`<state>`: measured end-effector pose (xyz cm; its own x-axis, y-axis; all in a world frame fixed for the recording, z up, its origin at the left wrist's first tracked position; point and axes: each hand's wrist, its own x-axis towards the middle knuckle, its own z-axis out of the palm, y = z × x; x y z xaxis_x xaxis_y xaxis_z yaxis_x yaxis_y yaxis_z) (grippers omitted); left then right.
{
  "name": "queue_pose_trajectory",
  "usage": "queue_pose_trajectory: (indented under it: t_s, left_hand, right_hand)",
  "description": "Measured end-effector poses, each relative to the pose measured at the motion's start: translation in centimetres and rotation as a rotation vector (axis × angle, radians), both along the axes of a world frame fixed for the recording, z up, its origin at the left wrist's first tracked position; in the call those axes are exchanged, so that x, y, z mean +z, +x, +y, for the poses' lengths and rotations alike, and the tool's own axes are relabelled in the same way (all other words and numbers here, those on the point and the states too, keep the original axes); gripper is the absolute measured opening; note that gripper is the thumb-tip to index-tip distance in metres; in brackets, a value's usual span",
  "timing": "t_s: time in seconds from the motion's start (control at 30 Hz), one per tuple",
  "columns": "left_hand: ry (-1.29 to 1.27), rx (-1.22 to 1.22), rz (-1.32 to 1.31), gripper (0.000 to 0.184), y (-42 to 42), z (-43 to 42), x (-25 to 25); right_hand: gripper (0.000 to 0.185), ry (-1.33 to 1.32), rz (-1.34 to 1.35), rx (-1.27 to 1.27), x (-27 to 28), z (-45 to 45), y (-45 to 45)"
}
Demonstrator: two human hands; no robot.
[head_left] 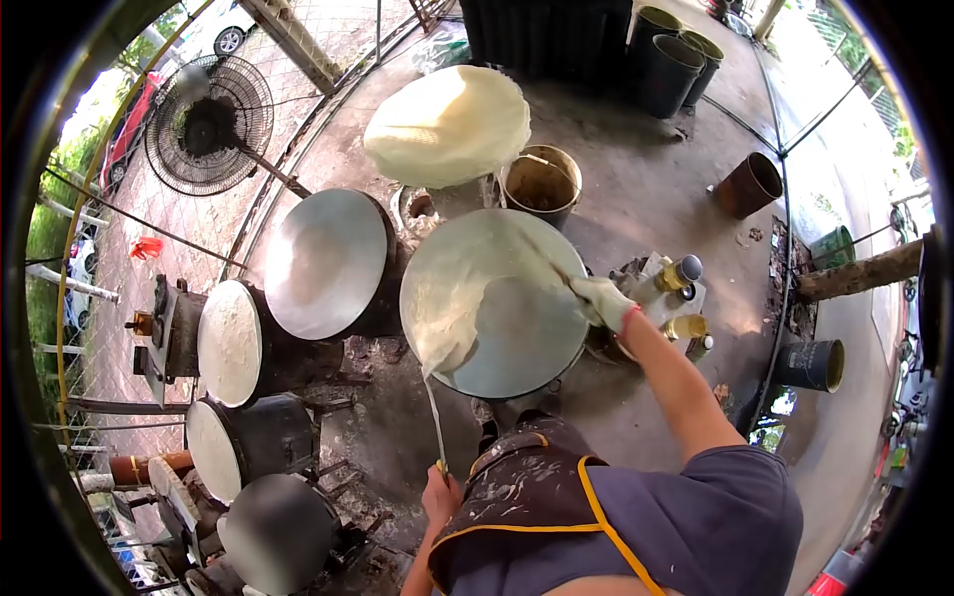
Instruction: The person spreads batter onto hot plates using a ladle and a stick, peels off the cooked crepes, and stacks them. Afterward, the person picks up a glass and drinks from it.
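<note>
A large round griddle [527, 348] lies in front of me, with pale wet batter [447, 268] spread over its upper and left part. My right hand [601, 301], in a white glove, is closed on a thin spreader [552, 260] whose blade is blurred above the batter side. Low by my apron, my left hand [442, 492] grips the end of a long-handled ladle [434, 417]. The ladle's head is at the griddle's lower left edge, where thick batter hides its shape. Beyond the griddle sits a broad pile of thin pale round sheets [447, 129].
Several drum stoves stand at left, including a bare round griddle [326, 263] and a pale-topped one [231, 343]. A bucket [542, 184] touches the griddle's far side. Bottles [681, 273] stand by my right hand. A large fan [209, 124] is at upper left.
</note>
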<state>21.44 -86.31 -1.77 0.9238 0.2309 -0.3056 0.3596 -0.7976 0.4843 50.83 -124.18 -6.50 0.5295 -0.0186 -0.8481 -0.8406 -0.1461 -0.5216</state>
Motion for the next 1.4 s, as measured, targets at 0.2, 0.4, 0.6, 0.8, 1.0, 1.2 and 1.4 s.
queue_pose_trajectory:
  t_s: [0.2, 0.4, 0.6, 0.8, 1.0, 1.2, 1.4]
  left_hand:
    - [0.08, -0.015, 0.014, 0.019, -1.8, -1.9, 1.3]
    - [0.097, -0.047, -0.071, 0.018, -2.5, -3.3, 1.4]
    - [0.081, -0.109, -0.08, 0.02, -2.9, -2.8, 1.3]
    - [-0.007, -0.149, -0.127, 0.022, -2.5, -0.5, 1.6]
    - [-0.307, -0.217, -0.253, 0.022, -1.1, 3.8, 3.1]
    - [-0.792, -0.111, -0.096, 0.014, 0.9, 9.6, 5.4]
    - [-1.276, -0.017, -0.146, 0.012, -0.4, 15.4, 11.8]
  right_hand:
    - [0.048, 0.084, -0.163, 0.692, 1.5, 5.8, -1.7]
    - [0.042, -0.136, -0.158, 0.323, 0.6, 3.1, -0.8]
    - [0.038, 0.073, -0.255, 0.572, 0.8, 3.0, -4.8]
    - [0.032, 0.058, -0.204, 0.121, 1.9, 3.5, -9.7]
    - [0.044, 0.349, -0.179, 0.016, 1.9, 5.7, -19.2]
    - [0.031, 0.499, -0.163, -0.308, 2.4, 21.4, -27.6]
    - [0.029, 0.132, -0.502, -0.483, -2.9, 31.4, -25.4]
